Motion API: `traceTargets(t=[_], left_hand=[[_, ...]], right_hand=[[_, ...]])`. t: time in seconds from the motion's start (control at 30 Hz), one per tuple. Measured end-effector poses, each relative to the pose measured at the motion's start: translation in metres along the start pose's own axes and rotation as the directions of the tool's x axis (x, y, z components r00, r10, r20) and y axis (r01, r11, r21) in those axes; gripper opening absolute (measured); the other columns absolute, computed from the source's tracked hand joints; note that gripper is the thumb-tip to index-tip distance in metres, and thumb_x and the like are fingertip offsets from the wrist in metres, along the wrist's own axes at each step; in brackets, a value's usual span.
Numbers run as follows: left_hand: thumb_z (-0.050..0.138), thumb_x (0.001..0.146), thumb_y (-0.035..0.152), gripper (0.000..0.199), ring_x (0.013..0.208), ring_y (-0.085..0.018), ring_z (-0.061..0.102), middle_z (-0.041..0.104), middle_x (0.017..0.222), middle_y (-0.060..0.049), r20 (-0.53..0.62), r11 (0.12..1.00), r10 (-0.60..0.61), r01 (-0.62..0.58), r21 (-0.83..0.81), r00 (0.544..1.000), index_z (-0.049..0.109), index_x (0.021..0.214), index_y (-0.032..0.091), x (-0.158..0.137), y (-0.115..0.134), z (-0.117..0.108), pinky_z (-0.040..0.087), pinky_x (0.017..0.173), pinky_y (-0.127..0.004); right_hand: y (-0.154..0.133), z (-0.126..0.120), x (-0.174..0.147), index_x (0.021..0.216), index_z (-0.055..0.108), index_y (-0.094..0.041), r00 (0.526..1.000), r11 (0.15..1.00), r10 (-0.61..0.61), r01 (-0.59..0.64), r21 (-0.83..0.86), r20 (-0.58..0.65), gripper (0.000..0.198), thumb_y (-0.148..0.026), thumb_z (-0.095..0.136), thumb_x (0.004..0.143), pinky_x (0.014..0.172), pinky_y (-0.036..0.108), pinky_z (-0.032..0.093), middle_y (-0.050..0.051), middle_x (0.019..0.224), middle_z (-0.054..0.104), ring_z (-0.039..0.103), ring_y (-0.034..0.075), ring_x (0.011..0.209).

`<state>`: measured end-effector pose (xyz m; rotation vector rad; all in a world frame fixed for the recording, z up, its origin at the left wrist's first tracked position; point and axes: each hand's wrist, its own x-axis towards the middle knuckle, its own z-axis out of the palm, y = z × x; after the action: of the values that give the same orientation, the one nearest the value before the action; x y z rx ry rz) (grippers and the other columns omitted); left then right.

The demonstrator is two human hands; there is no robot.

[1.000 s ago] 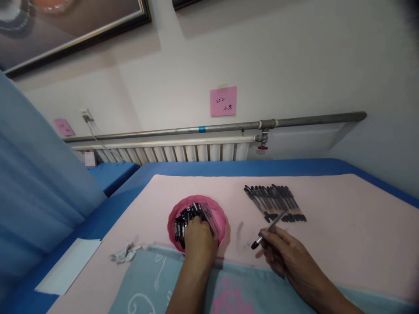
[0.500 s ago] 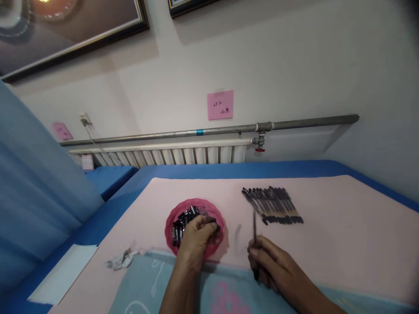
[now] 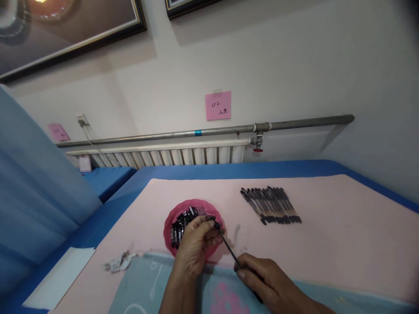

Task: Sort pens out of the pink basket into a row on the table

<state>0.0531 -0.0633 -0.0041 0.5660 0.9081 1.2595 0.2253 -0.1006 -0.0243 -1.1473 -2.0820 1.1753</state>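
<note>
My right hand [image 3: 266, 279] is closed around a dark, slim pen [image 3: 228, 247], whose far end points up and left. That end meets the fingertips of my left hand [image 3: 195, 244], which pinch a small black pen cap [image 3: 212, 219]. Whether the pen has entered the cap is too small to tell. Under my left hand sits a pink scalloped bowl [image 3: 166, 220] holding many black caps [image 3: 180, 223] and some clear parts. Right of it, a row of black pens [image 3: 271, 205] lies side by side on the pink sheet.
A teal cloth [image 3: 147, 279] covers the near edge. Crumpled tissue [image 3: 120, 262] and a white paper sheet [image 3: 60, 277] lie to the left, beside a blue curtain [image 3: 36, 187]. Behind the table are a radiator [image 3: 183, 155] and a pipe [image 3: 304, 124] on the wall.
My right hand has moved slightly left and down, tilting the pen from upright to slanting until its end reaches my left fingertips. My left hand stays over the bowl.
</note>
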Motion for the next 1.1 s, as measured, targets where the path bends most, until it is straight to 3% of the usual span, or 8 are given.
traceTargets(t=[0.53, 1.1], left_hand=[[0.067, 0.064, 0.026, 0.02, 0.058, -0.012, 0.059, 0.061, 0.065, -0.002, 0.036, 0.954, 0.062, -0.07, 0.293, 0.997, 0.057, 0.075, 0.013, -0.003, -0.003, 0.002, 0.046, 0.055, -0.022], [0.071, 0.058, 0.029, 0.025, 0.055, -0.011, 0.057, 0.064, 0.063, -0.005, 0.063, 0.92, 0.028, -0.05, 0.389, 0.998, 0.058, 0.072, 0.012, -0.005, -0.004, 0.009, 0.043, 0.055, -0.023]], right_hand=[[0.002, 0.001, 0.001, 0.067, 0.046, -0.021, 0.999, 0.999, 0.031, -0.03, 0.023, -0.025, 0.024, -0.034, 0.04, 0.086, 0.055, 0.022, 0.032, -0.005, 0.057, 0.042, 0.04, 0.012, 0.055], [0.004, 0.004, 0.0, 0.065, 0.043, -0.021, 0.995, 0.984, 0.091, -0.085, 0.155, -0.033, 0.027, -0.04, 0.042, 0.084, 0.051, 0.022, 0.033, -0.005, 0.055, 0.04, 0.039, 0.011, 0.052]])
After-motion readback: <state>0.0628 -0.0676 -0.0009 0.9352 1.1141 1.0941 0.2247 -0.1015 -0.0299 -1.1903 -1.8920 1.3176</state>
